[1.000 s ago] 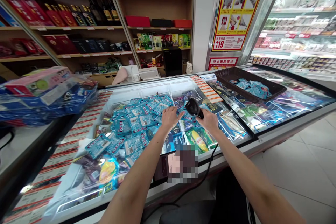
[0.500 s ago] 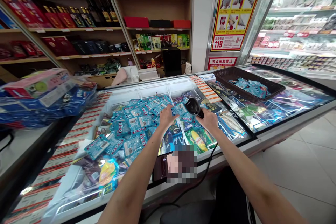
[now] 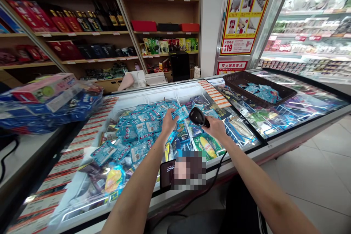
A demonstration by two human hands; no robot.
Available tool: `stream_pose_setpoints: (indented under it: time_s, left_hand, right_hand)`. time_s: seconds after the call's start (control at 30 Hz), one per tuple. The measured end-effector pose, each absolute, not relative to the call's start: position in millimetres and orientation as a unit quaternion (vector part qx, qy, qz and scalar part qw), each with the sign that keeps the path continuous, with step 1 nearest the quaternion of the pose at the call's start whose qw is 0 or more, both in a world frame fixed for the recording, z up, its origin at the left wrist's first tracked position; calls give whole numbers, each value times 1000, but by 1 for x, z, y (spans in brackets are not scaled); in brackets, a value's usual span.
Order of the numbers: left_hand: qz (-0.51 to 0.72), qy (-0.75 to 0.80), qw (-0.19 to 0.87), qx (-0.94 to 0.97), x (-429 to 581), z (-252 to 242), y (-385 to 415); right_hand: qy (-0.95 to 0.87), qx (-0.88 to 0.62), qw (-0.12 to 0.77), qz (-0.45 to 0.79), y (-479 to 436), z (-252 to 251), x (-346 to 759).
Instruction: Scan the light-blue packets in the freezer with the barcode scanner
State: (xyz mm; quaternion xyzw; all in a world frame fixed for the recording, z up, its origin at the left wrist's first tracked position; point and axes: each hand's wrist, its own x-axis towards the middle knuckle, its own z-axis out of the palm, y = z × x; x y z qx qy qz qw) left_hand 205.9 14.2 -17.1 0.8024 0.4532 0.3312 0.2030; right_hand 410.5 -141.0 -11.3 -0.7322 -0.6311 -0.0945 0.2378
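Note:
My left hand (image 3: pixel 169 123) is closed on the edge of a small blue packet (image 3: pixel 182 113), pinched between thumb and fingers above the freezer. In my right hand (image 3: pixel 216 128) is a black barcode scanner (image 3: pixel 197 117), its head pointing left toward that packet. A pile of similar blue packets (image 3: pixel 141 128) lies to the left of my left hand on the freezer's glass. Below my hands, other frozen goods, among them a yellow-and-green package (image 3: pixel 207 147), show in the chest freezer (image 3: pixel 192 87).
A brown basket (image 3: pixel 231 80) holding several blue packets stands at the right on the freezer. Plastic-wrapped boxes (image 3: pixel 49 98) sit at the left. A dark phone-like device (image 3: pixel 166 175), partly pixelated, lies at the near edge. The scanner's cable (image 3: pixel 218 172) hangs down in front.
My left hand has shifted slightly left with the blue packet, which now shows more clearly. The scanner has moved a little left and down toward it.

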Motion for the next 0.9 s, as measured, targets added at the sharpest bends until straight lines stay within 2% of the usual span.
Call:
stream_pose_setpoints:
  time_s: [0.9]
  left_hand:
    - [331,434,155,823,210,-17,11]
  right_hand:
    - [-669,-716,183,-86,-130,-6,396]
